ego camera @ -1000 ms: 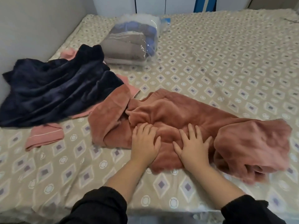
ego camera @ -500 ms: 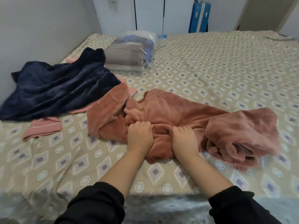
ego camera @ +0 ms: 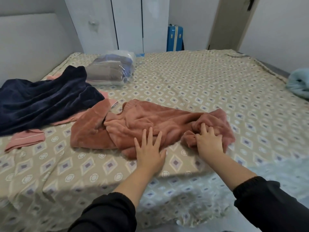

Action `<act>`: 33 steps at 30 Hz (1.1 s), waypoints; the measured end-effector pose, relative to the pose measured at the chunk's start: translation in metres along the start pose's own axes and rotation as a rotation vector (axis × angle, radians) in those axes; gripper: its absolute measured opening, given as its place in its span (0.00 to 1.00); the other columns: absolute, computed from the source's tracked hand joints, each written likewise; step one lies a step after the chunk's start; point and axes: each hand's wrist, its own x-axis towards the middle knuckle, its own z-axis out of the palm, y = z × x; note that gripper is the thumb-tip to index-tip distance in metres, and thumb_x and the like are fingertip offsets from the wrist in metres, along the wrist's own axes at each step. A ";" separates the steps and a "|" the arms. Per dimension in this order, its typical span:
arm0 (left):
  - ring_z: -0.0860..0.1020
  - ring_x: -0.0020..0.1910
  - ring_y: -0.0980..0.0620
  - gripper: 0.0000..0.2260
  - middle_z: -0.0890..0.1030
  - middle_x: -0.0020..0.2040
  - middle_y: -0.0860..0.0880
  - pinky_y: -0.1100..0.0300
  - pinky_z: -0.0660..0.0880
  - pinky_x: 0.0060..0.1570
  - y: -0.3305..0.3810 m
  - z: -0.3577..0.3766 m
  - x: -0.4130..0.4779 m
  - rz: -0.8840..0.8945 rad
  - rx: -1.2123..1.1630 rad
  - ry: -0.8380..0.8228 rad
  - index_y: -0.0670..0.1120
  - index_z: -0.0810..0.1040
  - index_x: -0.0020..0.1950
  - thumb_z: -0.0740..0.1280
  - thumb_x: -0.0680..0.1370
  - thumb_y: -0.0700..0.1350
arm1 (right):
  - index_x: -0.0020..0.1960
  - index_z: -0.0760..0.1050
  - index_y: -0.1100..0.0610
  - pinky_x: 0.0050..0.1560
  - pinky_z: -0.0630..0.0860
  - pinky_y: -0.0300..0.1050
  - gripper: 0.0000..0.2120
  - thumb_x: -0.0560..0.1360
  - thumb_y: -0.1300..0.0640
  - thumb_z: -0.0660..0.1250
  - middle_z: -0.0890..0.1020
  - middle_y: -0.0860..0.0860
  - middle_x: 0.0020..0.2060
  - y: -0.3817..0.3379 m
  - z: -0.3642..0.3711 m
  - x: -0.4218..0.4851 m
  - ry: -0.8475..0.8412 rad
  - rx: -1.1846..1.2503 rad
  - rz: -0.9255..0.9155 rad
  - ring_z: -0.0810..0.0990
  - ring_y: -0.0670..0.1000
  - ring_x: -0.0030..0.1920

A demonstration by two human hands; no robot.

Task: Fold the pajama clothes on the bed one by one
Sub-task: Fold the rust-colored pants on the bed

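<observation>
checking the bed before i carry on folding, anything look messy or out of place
The rust pajama piece lies crumpled, its right end bunched in the right hand. The navy garment sits in an unfolded heap over a pink garment. Nothing looks damaged.

No text, label, brand, number or sign can be read anywhere in view.
</observation>
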 end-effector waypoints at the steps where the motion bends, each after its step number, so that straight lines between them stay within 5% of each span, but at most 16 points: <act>1: 0.42 0.78 0.44 0.32 0.46 0.80 0.46 0.36 0.40 0.71 0.003 0.003 0.000 0.032 0.022 -0.015 0.56 0.51 0.79 0.45 0.75 0.63 | 0.66 0.73 0.50 0.54 0.73 0.52 0.16 0.78 0.53 0.62 0.59 0.54 0.70 0.008 0.000 -0.001 0.010 0.017 -0.044 0.64 0.59 0.65; 6: 0.51 0.78 0.46 0.32 0.53 0.79 0.46 0.40 0.50 0.73 0.003 0.015 0.004 0.071 -0.034 0.002 0.54 0.59 0.78 0.50 0.74 0.60 | 0.60 0.75 0.51 0.62 0.67 0.53 0.15 0.74 0.52 0.67 0.65 0.52 0.69 0.050 -0.010 0.009 0.133 0.039 -0.162 0.65 0.58 0.66; 8: 0.50 0.78 0.47 0.31 0.53 0.80 0.47 0.42 0.47 0.74 0.002 0.020 0.005 0.074 -0.036 0.009 0.54 0.59 0.78 0.51 0.74 0.60 | 0.59 0.76 0.54 0.68 0.58 0.64 0.16 0.71 0.54 0.70 0.60 0.56 0.73 0.079 -0.015 0.026 0.238 -0.073 0.031 0.59 0.61 0.71; 12: 0.51 0.78 0.47 0.32 0.54 0.79 0.47 0.43 0.48 0.74 0.000 0.024 0.007 0.081 -0.046 0.025 0.54 0.60 0.78 0.50 0.73 0.60 | 0.76 0.55 0.54 0.71 0.44 0.69 0.31 0.77 0.51 0.63 0.40 0.58 0.77 0.134 -0.026 0.052 0.040 -0.179 0.477 0.39 0.63 0.76; 17: 0.52 0.77 0.48 0.32 0.57 0.79 0.47 0.44 0.47 0.73 0.001 0.027 0.009 0.080 -0.047 0.052 0.54 0.62 0.77 0.51 0.73 0.60 | 0.78 0.46 0.55 0.74 0.46 0.64 0.35 0.78 0.56 0.61 0.42 0.58 0.77 0.088 -0.016 0.050 0.071 -0.026 0.136 0.43 0.62 0.77; 20: 0.52 0.78 0.48 0.32 0.57 0.79 0.47 0.46 0.43 0.73 0.003 0.024 0.009 0.087 -0.050 0.029 0.54 0.61 0.77 0.51 0.73 0.59 | 0.79 0.43 0.50 0.74 0.45 0.62 0.31 0.81 0.50 0.54 0.43 0.55 0.78 0.042 0.014 0.037 -0.191 0.278 -0.046 0.43 0.58 0.77; 22: 0.55 0.77 0.47 0.31 0.58 0.78 0.47 0.46 0.43 0.72 0.003 0.023 0.010 0.085 -0.049 0.035 0.54 0.62 0.77 0.53 0.73 0.58 | 0.78 0.38 0.47 0.74 0.42 0.62 0.30 0.82 0.43 0.47 0.39 0.53 0.78 0.019 0.040 0.023 -0.336 0.380 -0.042 0.39 0.56 0.77; 25: 0.61 0.75 0.46 0.29 0.64 0.76 0.46 0.44 0.53 0.72 0.005 0.020 0.009 0.067 -0.059 0.040 0.50 0.65 0.75 0.59 0.73 0.52 | 0.77 0.34 0.45 0.74 0.41 0.59 0.28 0.82 0.43 0.40 0.38 0.51 0.77 0.003 0.062 0.009 -0.267 0.360 0.049 0.38 0.53 0.77; 29: 0.77 0.60 0.42 0.34 0.77 0.63 0.42 0.49 0.77 0.53 0.003 0.006 0.007 0.025 -0.078 0.113 0.41 0.74 0.68 0.74 0.61 0.37 | 0.78 0.33 0.49 0.75 0.43 0.59 0.28 0.82 0.48 0.42 0.37 0.53 0.77 -0.004 0.058 -0.003 -0.257 0.348 0.112 0.37 0.53 0.77; 31: 0.79 0.43 0.43 0.31 0.80 0.48 0.43 0.55 0.75 0.35 -0.005 -0.009 0.004 0.072 0.034 0.087 0.40 0.80 0.56 0.78 0.52 0.35 | 0.77 0.31 0.52 0.75 0.44 0.60 0.29 0.82 0.51 0.43 0.35 0.54 0.77 -0.009 0.054 -0.011 -0.256 0.352 0.116 0.37 0.55 0.77; 33: 0.77 0.41 0.44 0.18 0.77 0.42 0.45 0.56 0.70 0.33 -0.014 -0.026 0.000 0.085 0.024 0.012 0.42 0.80 0.47 0.77 0.59 0.37 | 0.77 0.31 0.54 0.75 0.45 0.60 0.31 0.82 0.53 0.46 0.34 0.55 0.76 -0.016 0.048 -0.021 -0.219 0.361 0.101 0.38 0.55 0.77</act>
